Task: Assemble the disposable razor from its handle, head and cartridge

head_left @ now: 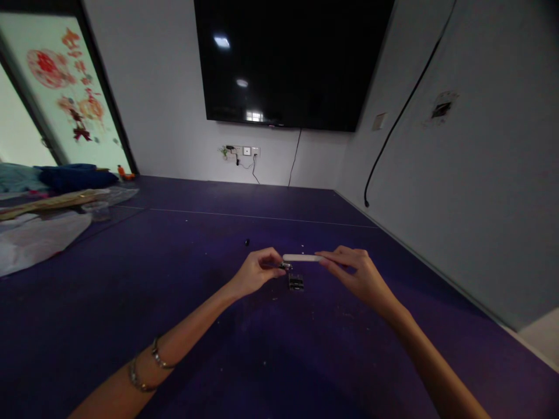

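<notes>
Between the thumb and fingers of my right hand [351,270] is the near end of a flat white stick [301,258] with a rounded tip, held level. It looks like a nail file. My left hand [257,270] pinches a small shiny metallic piece [286,266], too small to name. The stick's left tip is right at this piece; whether they touch I cannot tell. Just below them on the purple surface lies a small dark box-like thing [296,282] with a lighter edge. Farther off, to the left, lies a tiny black object [247,242].
Purple surface [174,337] stretches to the walls. White specks dot it. At left lie a white plastic sheet [48,241], a clear cup [98,210] and dark blue cloth [76,176]. A black cable [402,110] hangs along the right wall; a large television [292,64] is ahead.
</notes>
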`<action>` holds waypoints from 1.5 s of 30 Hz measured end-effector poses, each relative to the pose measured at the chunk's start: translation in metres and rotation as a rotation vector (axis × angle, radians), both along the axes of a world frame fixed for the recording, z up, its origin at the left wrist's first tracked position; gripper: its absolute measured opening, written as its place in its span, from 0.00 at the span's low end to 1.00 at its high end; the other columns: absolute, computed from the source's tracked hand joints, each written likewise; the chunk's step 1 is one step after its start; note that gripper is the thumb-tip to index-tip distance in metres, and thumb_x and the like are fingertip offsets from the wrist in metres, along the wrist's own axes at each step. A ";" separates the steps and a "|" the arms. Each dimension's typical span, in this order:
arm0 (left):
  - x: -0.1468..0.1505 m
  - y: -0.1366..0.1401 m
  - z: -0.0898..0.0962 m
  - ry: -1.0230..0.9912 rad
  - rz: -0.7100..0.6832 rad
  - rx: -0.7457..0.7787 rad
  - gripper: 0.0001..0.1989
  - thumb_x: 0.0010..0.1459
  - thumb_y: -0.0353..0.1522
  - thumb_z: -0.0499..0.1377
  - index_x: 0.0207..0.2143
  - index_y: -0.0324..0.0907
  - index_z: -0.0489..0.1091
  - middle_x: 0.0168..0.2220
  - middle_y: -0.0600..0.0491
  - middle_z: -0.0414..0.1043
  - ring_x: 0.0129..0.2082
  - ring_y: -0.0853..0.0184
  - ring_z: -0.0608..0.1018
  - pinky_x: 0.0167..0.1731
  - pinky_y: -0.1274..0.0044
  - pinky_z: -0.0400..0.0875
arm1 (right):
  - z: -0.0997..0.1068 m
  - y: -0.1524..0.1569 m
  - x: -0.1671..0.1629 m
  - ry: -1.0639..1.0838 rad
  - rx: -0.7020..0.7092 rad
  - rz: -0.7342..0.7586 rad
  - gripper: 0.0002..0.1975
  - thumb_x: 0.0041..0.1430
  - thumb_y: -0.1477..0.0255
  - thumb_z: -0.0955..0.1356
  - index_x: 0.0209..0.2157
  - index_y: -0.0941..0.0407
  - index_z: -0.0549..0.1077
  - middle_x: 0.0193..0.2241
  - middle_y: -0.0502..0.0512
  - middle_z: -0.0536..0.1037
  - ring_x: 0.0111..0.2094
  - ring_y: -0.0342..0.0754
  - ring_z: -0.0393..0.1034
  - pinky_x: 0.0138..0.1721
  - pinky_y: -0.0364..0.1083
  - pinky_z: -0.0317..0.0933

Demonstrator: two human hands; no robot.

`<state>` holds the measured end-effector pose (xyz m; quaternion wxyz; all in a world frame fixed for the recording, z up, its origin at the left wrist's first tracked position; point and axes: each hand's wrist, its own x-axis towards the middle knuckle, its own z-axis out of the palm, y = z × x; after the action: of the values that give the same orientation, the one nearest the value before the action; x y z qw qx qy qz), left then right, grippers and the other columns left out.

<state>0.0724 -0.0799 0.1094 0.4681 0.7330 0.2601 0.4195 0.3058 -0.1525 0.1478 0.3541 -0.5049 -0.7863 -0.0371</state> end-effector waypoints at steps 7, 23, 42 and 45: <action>-0.002 -0.001 0.003 -0.021 -0.021 -0.003 0.08 0.44 0.29 0.64 0.27 0.38 0.67 0.29 0.55 0.71 0.30 0.71 0.73 0.36 0.75 0.67 | 0.000 0.000 -0.004 0.066 -0.008 -0.018 0.14 0.58 0.62 0.63 0.41 0.51 0.76 0.28 0.53 0.76 0.28 0.44 0.68 0.33 0.45 0.57; -0.007 -0.002 0.006 -0.036 0.008 0.018 0.08 0.44 0.29 0.65 0.27 0.39 0.68 0.29 0.56 0.71 0.31 0.71 0.73 0.36 0.76 0.68 | 0.005 -0.003 -0.008 0.108 0.023 0.053 0.15 0.58 0.62 0.63 0.40 0.53 0.77 0.26 0.54 0.75 0.26 0.43 0.67 0.28 0.43 0.58; -0.005 -0.004 0.011 -0.035 0.031 0.033 0.09 0.42 0.29 0.66 0.26 0.39 0.68 0.27 0.56 0.71 0.29 0.71 0.73 0.35 0.76 0.69 | 0.007 -0.009 -0.016 0.048 0.008 0.055 0.15 0.58 0.61 0.63 0.41 0.51 0.76 0.28 0.54 0.76 0.28 0.44 0.68 0.32 0.45 0.59; -0.006 -0.004 0.012 -0.045 0.021 0.039 0.09 0.43 0.29 0.65 0.27 0.39 0.68 0.28 0.55 0.71 0.30 0.71 0.73 0.36 0.75 0.68 | 0.007 -0.008 -0.013 0.077 0.019 0.045 0.15 0.59 0.62 0.63 0.41 0.52 0.76 0.28 0.54 0.76 0.28 0.44 0.67 0.31 0.44 0.59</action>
<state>0.0663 -0.0835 0.1214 0.4552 0.7295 0.2490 0.4457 0.2924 -0.1604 0.1545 0.3895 -0.4847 -0.7830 -0.0171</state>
